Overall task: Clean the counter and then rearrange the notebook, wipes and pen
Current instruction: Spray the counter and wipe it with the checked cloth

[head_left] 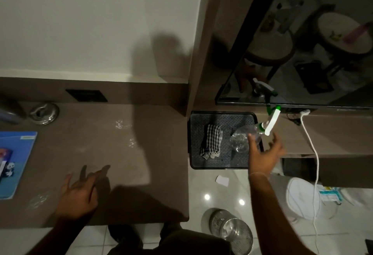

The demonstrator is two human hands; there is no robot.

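My left hand is spread open over the wet counter, holding nothing. My right hand is open too, fingers splayed, thumb at the spray bottle, which stands on the tray beside the cloth. The notebook lies far left on the counter, with the wipes on it.

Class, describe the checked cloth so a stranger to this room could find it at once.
Past the right end of the brown counter sits a black tray. The cloth lies folded on its left half. Unlike the clear spray bottle beside it, it is black-and-white checked fabric.
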